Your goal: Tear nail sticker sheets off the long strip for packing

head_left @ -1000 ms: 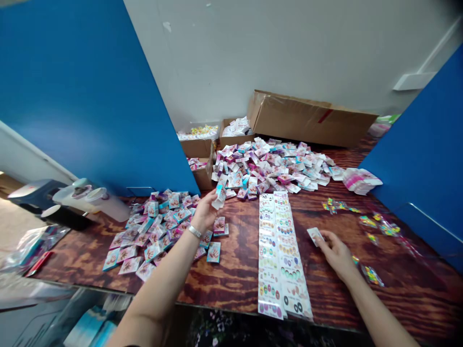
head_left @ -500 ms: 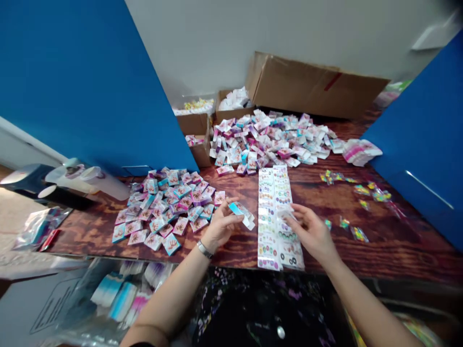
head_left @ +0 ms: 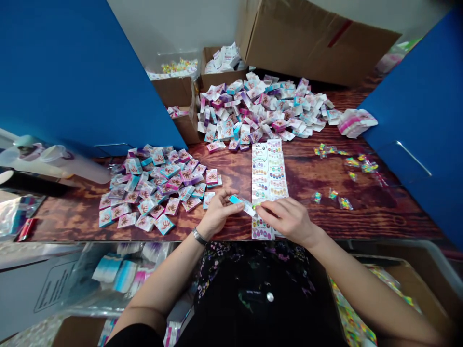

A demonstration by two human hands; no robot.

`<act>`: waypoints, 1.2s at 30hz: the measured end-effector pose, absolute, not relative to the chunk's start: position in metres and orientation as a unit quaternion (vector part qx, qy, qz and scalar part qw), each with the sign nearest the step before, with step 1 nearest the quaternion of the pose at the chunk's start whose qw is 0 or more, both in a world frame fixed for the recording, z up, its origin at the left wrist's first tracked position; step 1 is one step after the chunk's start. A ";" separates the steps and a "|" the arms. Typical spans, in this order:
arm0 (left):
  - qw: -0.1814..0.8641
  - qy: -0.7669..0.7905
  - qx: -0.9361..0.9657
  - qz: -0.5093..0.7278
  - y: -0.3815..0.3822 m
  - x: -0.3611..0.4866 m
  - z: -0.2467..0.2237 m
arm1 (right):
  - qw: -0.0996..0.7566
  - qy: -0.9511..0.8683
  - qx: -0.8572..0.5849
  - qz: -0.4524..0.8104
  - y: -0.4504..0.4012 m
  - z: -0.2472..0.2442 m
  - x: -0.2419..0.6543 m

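My left hand grips a small blue and white box between thumb and fingers, its white end flap pointing right. Close to that flap, my right hand pinches a small item with a yellow-green tint, mostly hidden by the fingers. Beneath the right hand lie two long printed sticker strips side by side on the wooden table. Left of my left hand spreads a pile of small closed boxes.
Behind the strips is a heap of open-flapped boxes, with cardboard cartons beyond. Small colourful packets lie at the right. Plastic jugs stand at the left. Below the table edge is a bag-lined bin.
My right hand has moved left from the strips to the box's open end, now with a yellow-green item at its fingertips. The view has tilted lower.
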State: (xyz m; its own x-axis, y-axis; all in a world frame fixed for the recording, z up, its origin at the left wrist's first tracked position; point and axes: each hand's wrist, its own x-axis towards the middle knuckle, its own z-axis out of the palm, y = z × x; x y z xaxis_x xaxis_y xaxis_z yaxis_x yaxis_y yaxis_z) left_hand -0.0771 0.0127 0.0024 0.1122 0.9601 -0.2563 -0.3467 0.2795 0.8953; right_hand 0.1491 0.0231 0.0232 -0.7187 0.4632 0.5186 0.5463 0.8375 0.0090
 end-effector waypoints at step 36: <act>0.461 0.481 0.612 0.426 -0.008 -0.060 0.006 | 0.403 -0.686 -0.471 0.382 0.012 0.002 0.134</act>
State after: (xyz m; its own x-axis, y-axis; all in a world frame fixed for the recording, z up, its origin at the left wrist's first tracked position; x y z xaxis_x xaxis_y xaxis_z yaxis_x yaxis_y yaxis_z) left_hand -0.0597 -0.0079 0.0060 0.1747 0.9815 0.0788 0.1952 -0.1129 0.9742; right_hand 0.1341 0.0123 0.0024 -0.2318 0.9535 0.1925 0.3389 0.2647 -0.9028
